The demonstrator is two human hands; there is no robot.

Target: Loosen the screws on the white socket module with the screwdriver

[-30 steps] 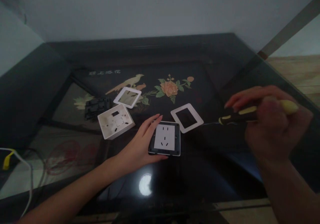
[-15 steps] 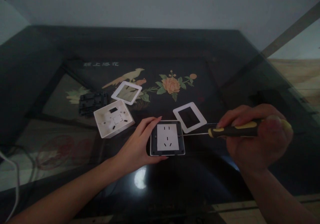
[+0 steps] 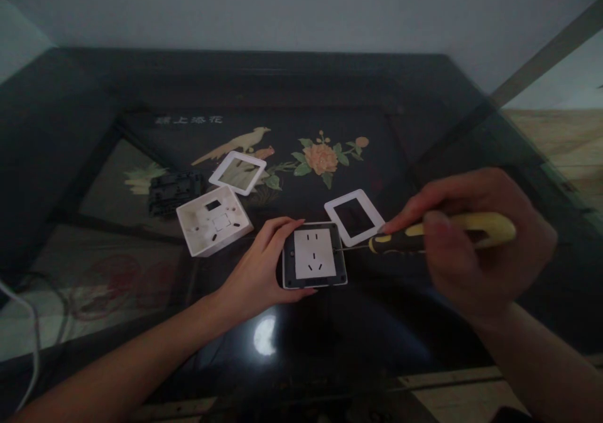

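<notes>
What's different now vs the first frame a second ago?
Right hand moved left, bringing the screwdriver shaft to the right edge of the socket; its forefinger now extends along the handle. Nothing picked up or released. Unchanged: left hand gripping the socket, both white frames, white box, black part.

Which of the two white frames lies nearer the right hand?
The frame beside the socket; the other frame lies farther left, behind the white box.
</notes>
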